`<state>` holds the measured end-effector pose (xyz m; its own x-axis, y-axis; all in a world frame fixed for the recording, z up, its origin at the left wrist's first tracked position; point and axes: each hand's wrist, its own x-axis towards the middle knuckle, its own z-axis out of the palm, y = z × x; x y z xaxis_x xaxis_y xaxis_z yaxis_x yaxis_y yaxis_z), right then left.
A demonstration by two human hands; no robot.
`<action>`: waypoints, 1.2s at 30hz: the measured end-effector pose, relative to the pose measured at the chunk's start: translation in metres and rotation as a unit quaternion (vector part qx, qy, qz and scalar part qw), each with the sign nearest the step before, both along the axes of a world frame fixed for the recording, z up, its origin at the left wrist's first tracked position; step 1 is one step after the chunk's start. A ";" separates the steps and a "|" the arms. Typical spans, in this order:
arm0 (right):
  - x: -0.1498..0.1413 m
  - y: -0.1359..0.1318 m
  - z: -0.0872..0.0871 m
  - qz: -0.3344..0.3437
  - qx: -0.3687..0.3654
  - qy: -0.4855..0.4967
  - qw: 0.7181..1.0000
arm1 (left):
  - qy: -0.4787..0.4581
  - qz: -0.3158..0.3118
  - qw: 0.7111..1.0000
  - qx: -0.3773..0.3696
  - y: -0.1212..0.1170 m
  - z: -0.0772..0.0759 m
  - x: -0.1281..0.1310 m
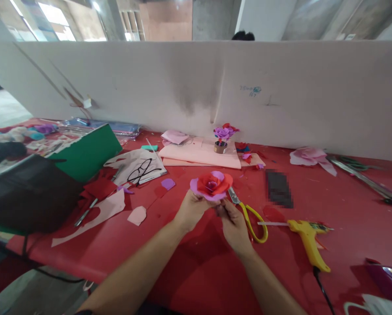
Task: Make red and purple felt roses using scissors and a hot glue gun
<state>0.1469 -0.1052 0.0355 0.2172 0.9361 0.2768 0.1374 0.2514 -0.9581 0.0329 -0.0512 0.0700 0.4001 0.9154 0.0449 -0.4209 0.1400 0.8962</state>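
Observation:
A red and purple craft flower (212, 185) is held up over the red table, its layered petals facing up and toward me. My left hand (193, 208) is closed on the flower from the left, the fingertips tucked under its petals. From the right, my right hand (232, 218) closes its fingers just beneath the bloom, at its underside; the exact grip is hidden by the petals and fingers. Yellow-handled scissors (257, 223) lie right beside my right hand, blades pointing toward the flower. A purple petal piece (168, 183) and a pink petal piece (137, 215) lie to the left.
A yellow glue gun (306, 240) with a cord lies at right, near a dark pixelated rectangle (279, 188). Behind stand a small pot (220, 147) of flowers and pink sheets (196, 153). Glasses (143, 171), a green board (87, 153) and a black bag (28, 192) occupy the left.

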 end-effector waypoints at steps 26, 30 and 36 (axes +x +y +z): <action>0.004 0.010 -0.015 -0.025 -0.120 0.281 0.952 | -0.121 0.056 0.979 -0.157 0.030 -0.022 -0.003; 0.005 0.010 -0.010 -0.036 -0.133 0.303 0.943 | -0.141 0.065 0.969 -0.194 0.033 -0.026 -0.002; 0.004 0.007 -0.012 -0.070 -0.109 0.171 0.977 | -0.119 0.050 0.985 -0.119 0.028 -0.026 -0.001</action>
<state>0.1513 -0.0978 0.0236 0.3923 0.9191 -0.0371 -0.1819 0.0379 -0.9826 0.0314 -0.0236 0.0437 0.3118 0.9455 -0.0940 -0.6368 0.2813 0.7179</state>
